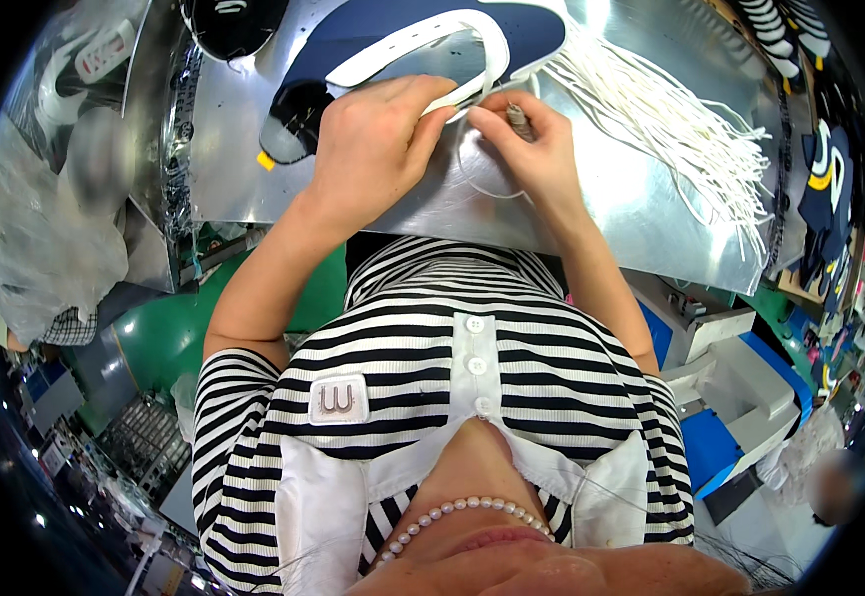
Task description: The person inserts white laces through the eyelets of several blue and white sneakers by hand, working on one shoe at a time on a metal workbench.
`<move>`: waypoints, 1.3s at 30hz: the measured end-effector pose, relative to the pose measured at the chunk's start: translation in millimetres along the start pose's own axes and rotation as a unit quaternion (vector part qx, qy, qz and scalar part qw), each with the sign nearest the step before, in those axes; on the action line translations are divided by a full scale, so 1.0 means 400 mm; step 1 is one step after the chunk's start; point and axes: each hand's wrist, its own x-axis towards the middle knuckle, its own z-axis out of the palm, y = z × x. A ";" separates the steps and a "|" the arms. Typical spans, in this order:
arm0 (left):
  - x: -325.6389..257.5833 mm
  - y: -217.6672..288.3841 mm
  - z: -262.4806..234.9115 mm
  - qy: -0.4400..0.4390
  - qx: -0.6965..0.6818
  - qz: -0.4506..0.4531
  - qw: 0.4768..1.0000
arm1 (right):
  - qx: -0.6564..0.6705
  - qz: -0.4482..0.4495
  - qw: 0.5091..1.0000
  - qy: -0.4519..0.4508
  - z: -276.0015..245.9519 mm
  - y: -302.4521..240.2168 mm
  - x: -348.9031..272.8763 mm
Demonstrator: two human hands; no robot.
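Observation:
A navy shoe upper with a white eyelet band and a black part at its left end lies on the shiny metal table. My left hand is closed on the white band's near end, thumb and fingers pinching it. Right beside it, my right hand has its thumb and forefinger pinched together near the band's edge. A small grey ribbed piece, perhaps a tool handle, is tucked in its fingers. A thin white lace loops down between my hands. The exact pinch point of the right fingertips is hard to make out.
A big bundle of white laces spreads over the table's right side. A black shoe piece sits at the far left. Clear plastic bags hang left of the table. More navy uppers and open boxes are at right.

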 end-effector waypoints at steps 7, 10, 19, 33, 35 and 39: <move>0.019 0.017 -0.077 0.074 -0.049 -0.035 0.995 | -0.044 0.000 0.994 -0.098 -0.013 -0.028 -0.056; 0.040 0.014 -0.158 0.116 -0.133 -0.062 0.982 | -0.221 -0.062 0.957 -0.175 -0.087 -0.013 -0.144; 0.028 -0.017 -0.055 -0.152 -0.031 -0.076 0.985 | 0.036 0.158 0.984 -0.069 -0.188 -0.095 -0.297; 0.047 0.032 0.022 -0.148 0.112 -0.017 0.982 | -0.043 -0.110 0.993 -0.010 -0.080 -0.055 0.082; 0.086 0.055 0.035 -0.215 0.133 -0.074 0.965 | -0.069 -0.156 0.985 -0.009 -0.079 -0.041 0.105; 0.099 0.028 0.081 -0.242 0.134 -0.097 0.956 | -0.029 -0.079 0.996 -0.004 -0.065 -0.068 0.120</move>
